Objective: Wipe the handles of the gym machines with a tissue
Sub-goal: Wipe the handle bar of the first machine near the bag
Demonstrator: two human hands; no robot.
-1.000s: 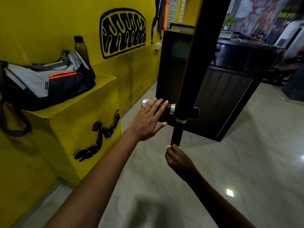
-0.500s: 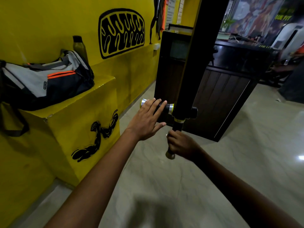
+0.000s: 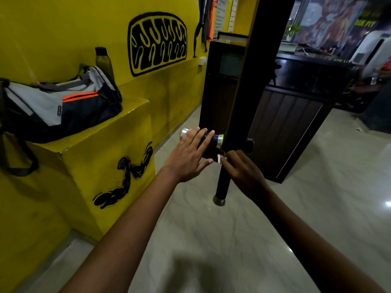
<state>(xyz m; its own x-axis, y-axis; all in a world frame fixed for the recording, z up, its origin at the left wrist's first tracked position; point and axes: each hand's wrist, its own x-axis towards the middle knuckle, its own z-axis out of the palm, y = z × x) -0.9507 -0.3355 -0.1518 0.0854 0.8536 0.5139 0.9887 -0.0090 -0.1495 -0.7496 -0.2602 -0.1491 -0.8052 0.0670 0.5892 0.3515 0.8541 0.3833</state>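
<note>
A black machine arm (image 3: 249, 70) hangs in front of me with two black grips. The horizontal handle (image 3: 215, 138) has silver end caps and sticks out to the left. My left hand (image 3: 190, 155) rests on it with straight fingers laid over the grip. The vertical handle (image 3: 221, 182) points down and ends in a silver cap. My right hand (image 3: 243, 172) is at the top of this vertical handle, fingers curled, pinching a small white tissue (image 3: 220, 159) against it. Most of the tissue is hidden by the fingers.
A yellow ledge (image 3: 118, 127) at left carries a grey and navy sports bag (image 3: 57, 108) and a dark bottle (image 3: 103, 62). A dark wooden counter (image 3: 285, 123) stands right behind the machine arm. Pale marble floor (image 3: 211, 240) spreads below and to the right.
My right hand has slid up the vertical handle from its lower end to the top with the tissue. My left hand has stayed on the horizontal handle.
</note>
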